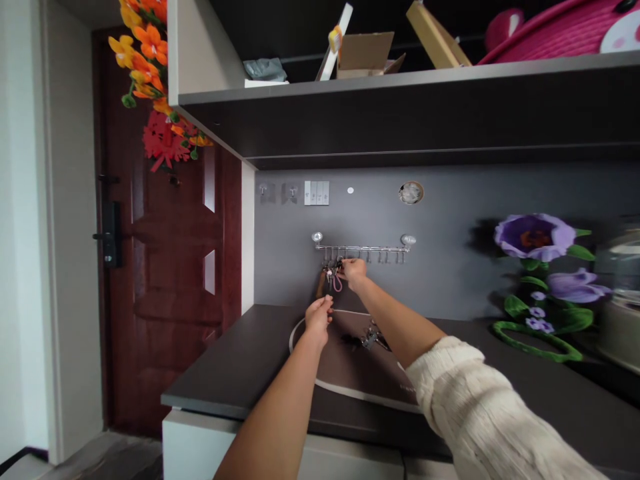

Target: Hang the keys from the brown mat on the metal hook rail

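Tight room at grey wall (440, 207). Keychain (333, 273) hung from steel hook rail (363, 249), long axis vertical, pink loop down; pinched by right hand (353, 272). Left hand (318, 319) below, above dark counter (240, 353), grasp unclear.

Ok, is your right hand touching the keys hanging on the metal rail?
Touching. The head view shows the right hand with its fingertips on the bunch of keys that hangs from the metal hook rail.
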A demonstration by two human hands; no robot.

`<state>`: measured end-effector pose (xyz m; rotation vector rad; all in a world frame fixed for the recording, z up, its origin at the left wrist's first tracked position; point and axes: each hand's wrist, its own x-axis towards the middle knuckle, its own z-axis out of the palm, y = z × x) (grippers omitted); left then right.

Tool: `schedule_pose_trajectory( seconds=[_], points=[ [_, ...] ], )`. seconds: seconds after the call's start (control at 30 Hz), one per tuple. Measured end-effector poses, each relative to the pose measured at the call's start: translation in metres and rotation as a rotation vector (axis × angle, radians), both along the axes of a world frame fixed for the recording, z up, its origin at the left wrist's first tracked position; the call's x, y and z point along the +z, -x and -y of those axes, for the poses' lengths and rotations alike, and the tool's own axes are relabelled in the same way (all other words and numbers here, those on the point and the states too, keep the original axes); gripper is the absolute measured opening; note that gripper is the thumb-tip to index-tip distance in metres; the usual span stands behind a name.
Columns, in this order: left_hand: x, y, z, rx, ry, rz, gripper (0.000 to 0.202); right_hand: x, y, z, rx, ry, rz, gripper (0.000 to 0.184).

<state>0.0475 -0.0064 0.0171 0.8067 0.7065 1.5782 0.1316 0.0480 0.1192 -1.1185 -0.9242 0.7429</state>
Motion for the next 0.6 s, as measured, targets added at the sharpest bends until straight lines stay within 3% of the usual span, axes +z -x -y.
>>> schedule_pose_trajectory(
  seconds=[0.4, 0.6],
  points=[
    [-0.005, -0.001, -0.007, -0.005, 0.017, -0.029, 0.022, -0.005, 0.002, -0.009, -0.049, -0.019, -0.029, 0.013],
    [-0.004, 0.001, -0.005, -0.02, 0.026, 0.003, 0.02, -0.014, -0.002, -0.027, -0.067, -0.052, 0.05, 0.014]
  ],
)
